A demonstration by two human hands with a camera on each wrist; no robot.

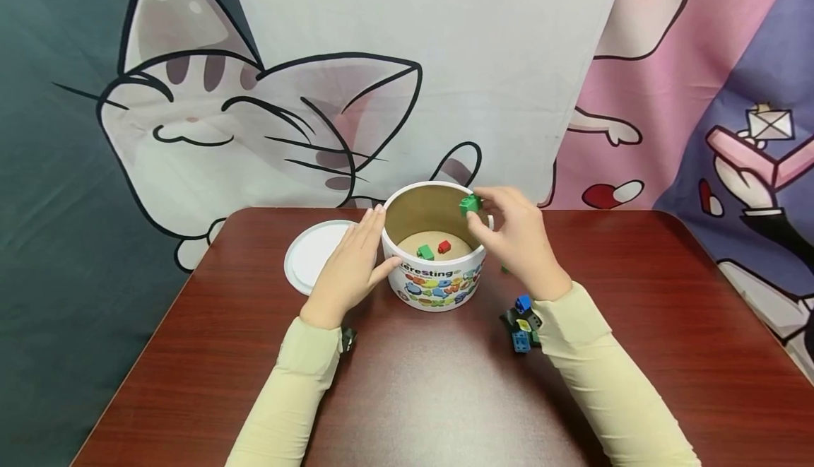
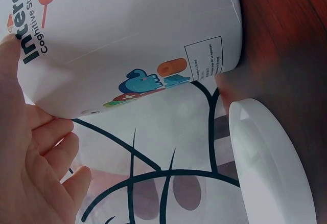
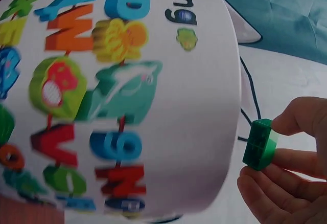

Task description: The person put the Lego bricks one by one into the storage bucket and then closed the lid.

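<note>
Green plastic shows between the fingertips of the right hand (image 1: 518, 237) — a small green block (image 1: 470, 204) pinched by thumb and fingers right over the rim of the round cardboard tub (image 1: 434, 294). The left hand (image 1: 350, 269) lies flat against the tub's left wall, fingers straight and together. Inside, on the tub's floor, sit a green bead (image 1: 425, 252) and a red bead (image 1: 444, 246). A white lid (image 1: 305, 258) lies on the wooden table (image 1: 636, 311) just left of the tub — a cluster of blue and dark blocks (image 1: 521, 322) sits beside the right wrist.
</note>
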